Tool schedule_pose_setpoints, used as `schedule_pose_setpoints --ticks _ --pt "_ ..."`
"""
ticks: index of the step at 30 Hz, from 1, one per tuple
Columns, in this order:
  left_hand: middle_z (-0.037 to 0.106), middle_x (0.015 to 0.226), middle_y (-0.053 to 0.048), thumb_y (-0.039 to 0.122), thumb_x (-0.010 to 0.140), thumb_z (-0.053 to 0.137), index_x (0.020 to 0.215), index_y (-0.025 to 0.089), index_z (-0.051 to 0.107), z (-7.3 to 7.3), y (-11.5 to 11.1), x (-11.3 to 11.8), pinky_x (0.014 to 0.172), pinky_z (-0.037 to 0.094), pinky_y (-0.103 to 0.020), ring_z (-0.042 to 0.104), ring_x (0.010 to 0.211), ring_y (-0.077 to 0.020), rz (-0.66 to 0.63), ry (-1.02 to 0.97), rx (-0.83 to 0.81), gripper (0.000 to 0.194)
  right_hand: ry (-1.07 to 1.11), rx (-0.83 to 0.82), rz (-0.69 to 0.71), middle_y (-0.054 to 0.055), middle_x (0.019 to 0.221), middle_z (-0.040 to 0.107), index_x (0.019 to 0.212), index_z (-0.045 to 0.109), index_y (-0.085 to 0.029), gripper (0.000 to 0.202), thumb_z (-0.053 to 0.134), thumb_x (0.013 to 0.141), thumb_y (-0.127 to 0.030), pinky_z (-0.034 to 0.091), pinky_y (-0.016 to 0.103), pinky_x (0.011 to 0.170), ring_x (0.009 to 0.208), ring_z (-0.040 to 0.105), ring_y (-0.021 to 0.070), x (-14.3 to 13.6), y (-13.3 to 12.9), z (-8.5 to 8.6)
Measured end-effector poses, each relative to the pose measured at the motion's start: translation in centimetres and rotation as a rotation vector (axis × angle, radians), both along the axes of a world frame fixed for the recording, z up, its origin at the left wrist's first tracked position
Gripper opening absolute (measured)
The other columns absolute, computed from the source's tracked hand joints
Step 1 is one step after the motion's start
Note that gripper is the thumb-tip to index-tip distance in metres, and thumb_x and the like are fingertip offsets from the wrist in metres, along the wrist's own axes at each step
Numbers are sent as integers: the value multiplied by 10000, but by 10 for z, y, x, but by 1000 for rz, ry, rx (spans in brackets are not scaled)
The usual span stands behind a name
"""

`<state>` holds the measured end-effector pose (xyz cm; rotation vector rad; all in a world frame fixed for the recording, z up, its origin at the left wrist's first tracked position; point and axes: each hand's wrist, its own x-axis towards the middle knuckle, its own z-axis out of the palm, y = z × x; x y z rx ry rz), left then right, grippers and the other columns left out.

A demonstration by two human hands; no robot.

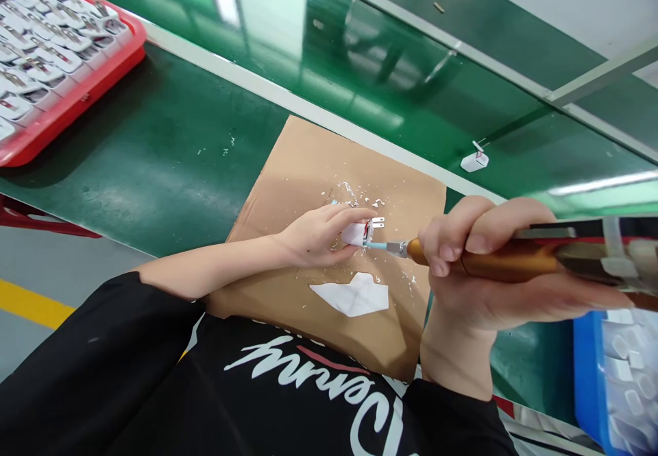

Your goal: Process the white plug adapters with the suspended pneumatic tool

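Observation:
My left hand (321, 235) grips a small white plug adapter housing (354, 234) over the cardboard sheet. Two flat metal prongs (378, 223) and a bit of red wire show at its right end. In my right hand (473, 271) is a gold-coloured handheld power tool (508, 261), held level, with my fingers wrapped round its body. Its thin pale-blue tip (378, 245) reaches the open end of the housing; whether it touches inside cannot be made out. Below the housing lies a torn piece of white paper (354, 295).
White scraps dot the cardboard (277, 188). A red tray (128, 51) of white plug parts stands at the upper left. At the lower right is a blue bin (589, 374) with white housings. One white adapter (473, 161) lies beyond the pale rail (231, 86) on a green surface.

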<state>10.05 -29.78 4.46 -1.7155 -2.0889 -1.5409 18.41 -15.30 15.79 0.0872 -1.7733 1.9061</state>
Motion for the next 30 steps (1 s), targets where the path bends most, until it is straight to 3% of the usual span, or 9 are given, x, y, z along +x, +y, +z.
schedule_pose_setpoints --ticks 10,22,30 --pt "643 1028 -67 120 783 578 1271 163 413 -3 -2 -1 742 505 -244 627 897 -153 -20 -18 -59 516 40 -26 30 -23 556 486 675 580 -206 374 626 761 -568 286 232 307 371 413 84 -1 1 -2" --pt "636 962 -56 181 839 547 1291 160 425 1 -2 -2 721 498 -243 601 830 -141 -13 14 -22 468 16 -41 54 -36 545 478 660 519 -204 386 655 740 -556 296 240 311 366 427 85 2 2 -2" --pt "633 930 -44 160 826 541 1284 178 432 0 -2 -2 727 502 -247 599 813 -139 -2 6 -32 471 58 36 -34 -29 550 493 667 570 -204 412 593 774 -600 285 221 294 368 439 82 -1 2 -6"
